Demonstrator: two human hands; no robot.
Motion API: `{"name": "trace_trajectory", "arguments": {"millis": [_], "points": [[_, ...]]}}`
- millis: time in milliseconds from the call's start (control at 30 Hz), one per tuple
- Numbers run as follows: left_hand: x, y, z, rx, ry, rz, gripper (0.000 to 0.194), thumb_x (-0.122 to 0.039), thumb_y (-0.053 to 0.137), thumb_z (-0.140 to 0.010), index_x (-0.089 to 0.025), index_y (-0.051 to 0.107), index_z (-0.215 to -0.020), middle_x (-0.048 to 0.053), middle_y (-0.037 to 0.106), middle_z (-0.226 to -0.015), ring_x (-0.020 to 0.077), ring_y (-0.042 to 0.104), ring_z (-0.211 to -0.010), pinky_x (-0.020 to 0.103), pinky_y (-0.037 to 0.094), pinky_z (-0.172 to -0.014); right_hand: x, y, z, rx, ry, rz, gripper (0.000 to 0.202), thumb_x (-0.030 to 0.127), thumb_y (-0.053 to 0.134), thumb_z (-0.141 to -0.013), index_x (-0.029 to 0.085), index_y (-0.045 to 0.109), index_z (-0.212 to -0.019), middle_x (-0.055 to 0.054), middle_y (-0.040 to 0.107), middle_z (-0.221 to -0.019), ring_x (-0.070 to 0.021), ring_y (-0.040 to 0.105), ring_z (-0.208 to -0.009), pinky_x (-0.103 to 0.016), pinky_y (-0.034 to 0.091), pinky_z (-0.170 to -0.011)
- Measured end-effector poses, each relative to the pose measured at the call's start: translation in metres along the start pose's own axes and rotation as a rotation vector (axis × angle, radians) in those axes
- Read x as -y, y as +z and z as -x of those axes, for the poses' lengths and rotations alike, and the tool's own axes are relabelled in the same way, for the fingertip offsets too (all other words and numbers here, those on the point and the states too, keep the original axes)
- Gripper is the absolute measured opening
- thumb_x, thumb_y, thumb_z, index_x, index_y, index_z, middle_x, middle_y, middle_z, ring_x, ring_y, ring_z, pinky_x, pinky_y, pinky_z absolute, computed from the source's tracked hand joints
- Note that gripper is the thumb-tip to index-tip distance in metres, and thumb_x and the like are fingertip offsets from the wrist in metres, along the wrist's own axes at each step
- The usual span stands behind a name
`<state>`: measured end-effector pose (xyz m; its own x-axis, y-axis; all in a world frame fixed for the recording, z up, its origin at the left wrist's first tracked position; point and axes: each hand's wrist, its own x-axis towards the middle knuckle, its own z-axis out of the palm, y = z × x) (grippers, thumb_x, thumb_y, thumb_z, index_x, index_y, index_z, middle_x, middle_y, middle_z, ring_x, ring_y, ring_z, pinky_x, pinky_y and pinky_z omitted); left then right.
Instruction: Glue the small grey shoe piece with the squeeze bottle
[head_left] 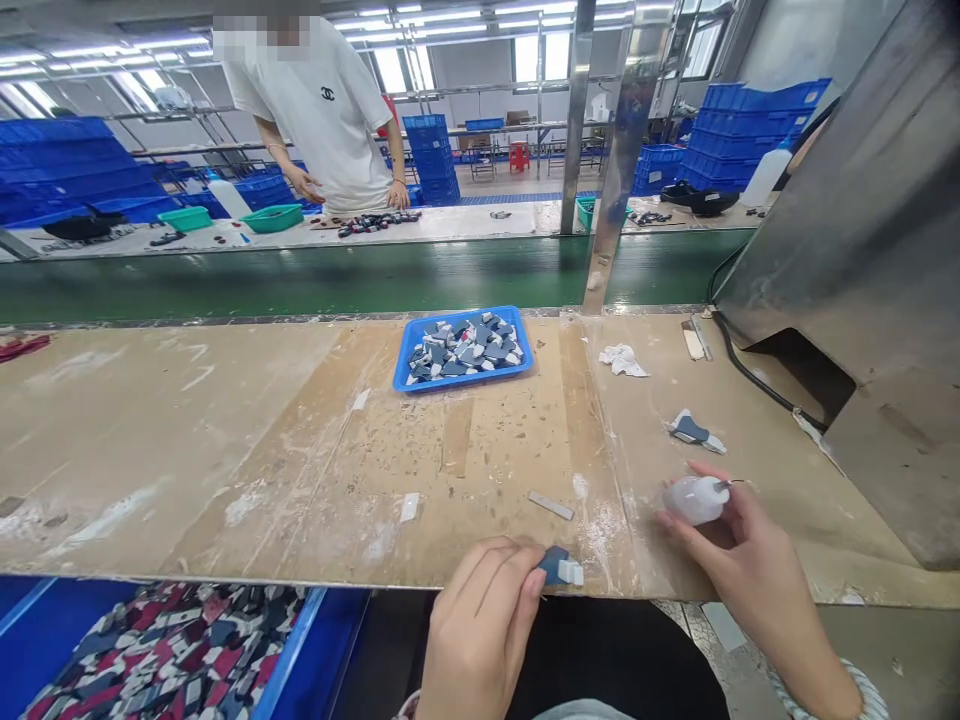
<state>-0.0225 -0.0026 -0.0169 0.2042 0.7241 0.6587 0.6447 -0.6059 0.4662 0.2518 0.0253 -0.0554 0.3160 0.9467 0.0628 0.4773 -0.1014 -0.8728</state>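
Down at the bottom edge sits a blue bin (300, 650) full of red, navy and white cut pieces, and just right of it my left hand (480, 630) pinches a small navy piece (559, 570) with a white tab, fingertips closed narrow on its left end. That piece hangs right at the near edge of the bench (262, 450), touching or barely above it; I cannot tell which. It looks thin, light and floppy, so I judge a pinch by the edge is enough, and a hard squeeze would only crease it

My right hand (742, 560) wraps around a little translucent bottle (696, 499), fingers curled about it, the fine nozzle pointing right. It seems soft plastic, light, and likely to give under pressure, so I would hold it round the belly and press gently

Beyond the bottle lies another navy-and-white piece (694, 430), loose on the bench, and farther back a crumpled white scrap (622, 360). A blue tray (405, 365) of grey and navy pieces sits mid-bench, well apart from both hands. A grey metal housing (862, 280) rises on the right. Across the green belt (300, 280) another person in a white shirt (322, 110) stands at the far table
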Motion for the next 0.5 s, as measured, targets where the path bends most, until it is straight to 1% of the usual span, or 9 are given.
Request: {"name": "trace_trajectory", "arguments": {"millis": [100, 167, 200, 233, 300, 333, 367, 433, 500], "points": [[-0.009, -0.006, -0.002, -0.016, -0.008, 0.044, 0.026, -0.024, 0.043, -0.110, -0.013, 0.067, -0.107, 0.007, 0.072, -0.092, 0.0163, 0.066, -0.091, 0.027, 0.055, -0.085, 0.002, -0.011, 0.016, -0.123, -0.107, 0.155, 0.069, 0.064, 0.070, -0.083, 0.026, 0.055, -0.139, -0.010, 0.066, -0.132, -0.0381, 0.063, -0.119, -0.055, 0.047, -0.101], [-0.014, -0.010, -0.005, -0.030, 0.034, 0.062, 0.032, -0.030, 0.041, -0.111, -0.012, 0.067, -0.104, 0.007, 0.071, -0.087, 0.0164, 0.067, -0.087, 0.027, 0.058, -0.081, 0.010, -0.018, 0.036, -0.331, -0.210, 0.224, 0.050, 0.057, 0.064, -0.091, 0.023, 0.064, -0.127, -0.013, 0.067, -0.125, -0.0386, 0.062, -0.117, -0.054, 0.047, -0.100], [-0.017, -0.011, -0.006, -0.041, 0.065, 0.065, 0.034, -0.032, 0.041, -0.111, -0.012, 0.067, -0.103, 0.007, 0.072, -0.085, 0.0168, 0.068, -0.086, 0.027, 0.059, -0.079, 0.016, -0.019, 0.047, -0.354, -0.250, 0.176, 0.040, 0.052, 0.065, -0.093, 0.022, 0.068, -0.119, -0.013, 0.068, -0.115, -0.0357, 0.065, -0.110, -0.049, 0.050, -0.095], [-0.020, -0.011, -0.007, -0.053, 0.091, 0.067, 0.035, -0.033, 0.042, -0.111, -0.012, 0.067, -0.101, 0.007, 0.072, -0.083, 0.0172, 0.069, -0.086, 0.028, 0.060, -0.078, 0.023, -0.018, 0.058, -0.288, -0.289, 0.041, 0.032, 0.048, 0.067, -0.093, 0.023, 0.070, -0.114, -0.012, 0.069, -0.106, -0.0317, 0.067, -0.103, -0.042, 0.053, -0.089], [-0.026, -0.012, -0.010, -0.072, 0.126, 0.090, 0.037, -0.035, 0.043, -0.110, -0.011, 0.068, -0.098, 0.006, 0.073, -0.081, 0.0171, 0.071, -0.086, 0.028, 0.063, -0.080, 0.039, -0.009, 0.075, 0.223, -0.308, -0.348, 0.042, 0.061, 0.062, -0.093, 0.026, 0.072, -0.116, -0.007, 0.070, -0.091, -0.0231, 0.069, -0.084, -0.032, 0.057, -0.079], [-0.029, -0.012, -0.010, -0.077, 0.132, 0.109, 0.038, -0.036, 0.043, -0.110, -0.010, 0.068, -0.096, 0.006, 0.073, -0.080, 0.0164, 0.072, -0.086, 0.028, 0.063, -0.083, 0.046, -0.003, 0.082, 0.476, -0.210, -0.602, 0.054, 0.072, 0.061, -0.088, 0.027, 0.072, -0.117, -0.007, 0.070, -0.089, -0.0200, 0.067, -0.072, -0.029, 0.057, -0.069], [-0.032, -0.012, -0.011, -0.074, 0.130, 0.131, 0.040, -0.036, 0.042, -0.110, -0.010, 0.068, -0.095, 0.005, 0.073, -0.080, 0.0155, 0.072, -0.086, 0.027, 0.063, -0.085, 0.053, 0.004, 0.086, 0.667, -0.069, -0.798, 0.053, 0.070, 0.065, -0.086, 0.029, 0.071, -0.120, -0.007, 0.070, -0.096, -0.0180, 0.067, -0.071, -0.029, 0.058, -0.069], [-0.037, -0.013, -0.011, -0.037, 0.143, 0.160, 0.041, -0.036, 0.042, -0.110, -0.009, 0.068, -0.093, 0.005, 0.074, -0.081, 0.0137, 0.072, -0.086, 0.025, 0.062, -0.090, 0.059, 0.017, 0.091, 0.878, 0.093, -0.997, 0.048, 0.058, 0.075, -0.085, 0.034, 0.067, -0.127, -0.006, 0.070, -0.109, -0.0193, 0.070, -0.088, -0.030, 0.059, -0.081], [-0.041, -0.015, -0.011, 0.010, 0.145, 0.167, 0.039, -0.033, 0.043, -0.110, -0.008, 0.068, -0.093, 0.005, 0.075, -0.082, 0.0134, 0.073, -0.089, 0.024, 0.062, -0.093, 0.059, 0.025, 0.092, 0.922, 0.156, -1.034, 0.046, 0.049, 0.081, -0.084, 0.035, 0.066, -0.125, -0.006, 0.070, -0.115, -0.0210, 0.069, -0.106, -0.032, 0.057, -0.092]]}}
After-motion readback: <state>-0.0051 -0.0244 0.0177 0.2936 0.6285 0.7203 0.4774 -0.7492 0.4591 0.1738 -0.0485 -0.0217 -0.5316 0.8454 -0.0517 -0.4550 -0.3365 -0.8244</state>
